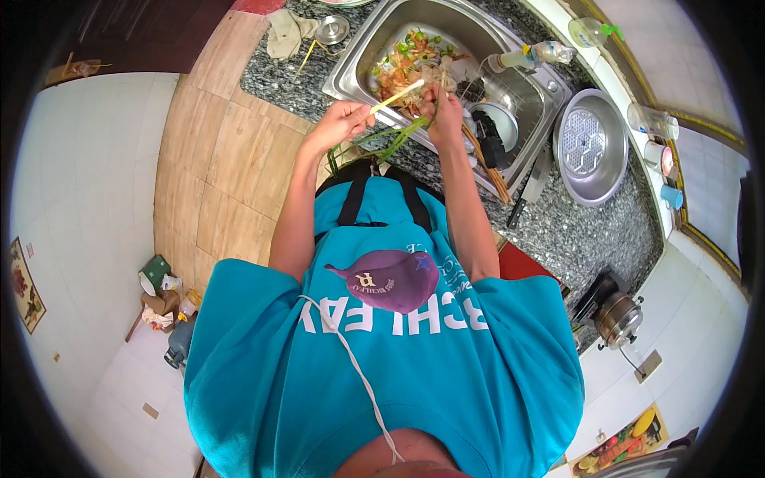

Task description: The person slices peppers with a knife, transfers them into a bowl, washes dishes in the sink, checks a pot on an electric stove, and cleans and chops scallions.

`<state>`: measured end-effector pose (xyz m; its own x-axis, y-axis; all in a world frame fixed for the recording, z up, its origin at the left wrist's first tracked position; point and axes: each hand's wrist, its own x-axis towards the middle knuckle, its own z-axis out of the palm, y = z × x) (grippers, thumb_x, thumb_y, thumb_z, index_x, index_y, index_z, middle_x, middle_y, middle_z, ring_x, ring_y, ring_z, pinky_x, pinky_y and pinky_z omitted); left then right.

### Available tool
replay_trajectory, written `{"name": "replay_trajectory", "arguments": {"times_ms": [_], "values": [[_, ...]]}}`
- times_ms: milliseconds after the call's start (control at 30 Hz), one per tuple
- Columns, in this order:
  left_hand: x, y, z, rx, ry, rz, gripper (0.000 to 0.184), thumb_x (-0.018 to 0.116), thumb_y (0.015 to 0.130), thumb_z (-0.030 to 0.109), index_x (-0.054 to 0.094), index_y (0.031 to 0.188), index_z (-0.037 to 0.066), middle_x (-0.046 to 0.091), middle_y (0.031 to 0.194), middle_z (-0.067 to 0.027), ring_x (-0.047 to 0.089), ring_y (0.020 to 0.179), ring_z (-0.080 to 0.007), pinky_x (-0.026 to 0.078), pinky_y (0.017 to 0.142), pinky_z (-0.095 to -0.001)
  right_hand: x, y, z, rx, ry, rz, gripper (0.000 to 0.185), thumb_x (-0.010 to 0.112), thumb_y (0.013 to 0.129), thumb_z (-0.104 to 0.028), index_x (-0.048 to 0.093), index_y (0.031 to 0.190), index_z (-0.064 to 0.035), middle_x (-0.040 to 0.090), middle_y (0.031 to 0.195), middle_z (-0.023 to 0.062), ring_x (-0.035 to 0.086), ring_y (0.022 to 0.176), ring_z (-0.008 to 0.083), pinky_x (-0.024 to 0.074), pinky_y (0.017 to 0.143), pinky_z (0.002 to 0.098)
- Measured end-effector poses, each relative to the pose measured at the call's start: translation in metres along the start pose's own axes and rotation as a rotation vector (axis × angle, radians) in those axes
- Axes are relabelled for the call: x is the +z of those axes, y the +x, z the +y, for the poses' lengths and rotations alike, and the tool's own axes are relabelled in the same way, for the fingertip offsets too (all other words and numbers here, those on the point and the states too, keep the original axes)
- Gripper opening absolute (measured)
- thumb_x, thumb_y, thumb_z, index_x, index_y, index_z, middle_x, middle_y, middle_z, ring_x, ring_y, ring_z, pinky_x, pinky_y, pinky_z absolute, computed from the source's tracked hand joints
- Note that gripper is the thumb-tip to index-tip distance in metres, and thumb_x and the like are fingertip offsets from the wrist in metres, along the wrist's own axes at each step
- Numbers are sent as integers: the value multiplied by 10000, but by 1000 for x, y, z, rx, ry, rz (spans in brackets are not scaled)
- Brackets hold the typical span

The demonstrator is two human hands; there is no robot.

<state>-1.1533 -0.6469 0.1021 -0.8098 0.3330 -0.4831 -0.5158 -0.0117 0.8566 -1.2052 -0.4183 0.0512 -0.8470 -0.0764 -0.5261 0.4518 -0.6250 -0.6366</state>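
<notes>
My left hand is closed around a scallion, whose pale stalk points up and right over the sink's near edge. My right hand is pinched just right of the white tip, with thin green strands at its fingers. Long green scallion leaves droop below both hands, across the counter edge. Beneath the hands, the steel sink holds a heap of vegetable scraps in orange, green and white. What exactly lies between my right fingertips is too small to make out.
Right in the sink sit a wire rack, a white bowl and wooden chopsticks. A knife lies beside it, near a steel basin with a perforated plate. A cloth and metal lid rest at left.
</notes>
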Motion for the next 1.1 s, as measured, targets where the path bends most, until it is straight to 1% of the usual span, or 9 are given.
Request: {"name": "replay_trajectory", "arguments": {"times_ms": [167, 300, 367, 600, 833, 967, 1033, 1067, 1100], "values": [[0, 3, -1, -62, -64, -4, 351, 501, 1038, 304, 627, 850, 35, 443, 586, 60, 354, 506, -40, 281, 465, -224, 21, -12, -2, 169, -5, -124, 266, 584, 1008, -282, 591, 958, -21, 534, 730, 26, 396, 558, 84, 311, 502, 253], [1, 1, -1, -70, -69, -21, 356, 503, 1037, 322, 619, 844, 46, 433, 586, 67, 351, 505, -41, 276, 459, -224, 25, -9, 8, 68, 16, -123, 305, 595, 1000, -314, 548, 874, -40, 522, 711, 26, 396, 559, 80, 316, 503, 254], [-2, 1, 0, -70, -72, -25, 360, 508, 1034, 330, 620, 840, 48, 428, 585, 69, 347, 505, -40, 270, 458, -226, 19, -5, 14, -70, -176, -117, 309, 582, 1007, -316, 521, 836, -65, 509, 696, 17, 410, 565, 77, 324, 503, 259], [-5, -2, -1, -98, -12, -14, 377, 527, 1025, 349, 625, 815, 51, 405, 582, 81, 313, 496, -38, 243, 452, -231, 16, -9, 18, -69, -165, -120, 310, 553, 1020, -306, 500, 797, -97, 470, 662, -5, 405, 564, 79, 308, 490, 257], [-37, -19, -9, -46, -204, 44, 364, 512, 1033, 342, 593, 835, 47, 386, 570, 88, 294, 472, -26, 218, 434, -221, -33, 23, -1, -23, 293, -61, 268, 551, 1020, -276, 527, 816, -103, 456, 653, -17, 368, 545, 82, 277, 480, 263], [-38, -24, -6, 1, -336, 212, 331, 493, 1041, 295, 584, 871, 27, 410, 583, 61, 326, 469, -33, 254, 439, -212, -20, 20, -6, -77, -68, 53, 224, 649, 963, -254, 574, 849, -76, 498, 685, -9, 413, 560, 94, 319, 493, 272], [-30, -21, -2, 91, -526, 234, 329, 462, 1053, 275, 589, 917, 3, 458, 633, 21, 350, 482, -52, 272, 448, -212, -26, 32, 10, -33, -549, 9, 246, 722, 904, -264, 621, 941, -42, 515, 710, -5, 467, 605, 98, 365, 522, 276], [-38, -16, -6, 130, -569, 130, 309, 428, 1061, 235, 584, 1018, -27, 587, 731, -70, 517, 535, -107, 416, 480, -223, -36, 45, 23, -77, -597, -16, 348, 767, 860, -242, 624, 1065, 0, 587, 791, 29, 501, 647, 101, 398, 542, 285], [-33, -14, -2, 132, -571, 132, 309, 428, 1061, 235, 584, 1018, -27, 587, 731, -70, 517, 535, -107, 416, 480, -223, -33, 41, 21, -76, -600, -18, 348, 767, 860, -242, 624, 1065, 0, 587, 791, 29, 501, 647, 101, 398, 542, 285]]}}
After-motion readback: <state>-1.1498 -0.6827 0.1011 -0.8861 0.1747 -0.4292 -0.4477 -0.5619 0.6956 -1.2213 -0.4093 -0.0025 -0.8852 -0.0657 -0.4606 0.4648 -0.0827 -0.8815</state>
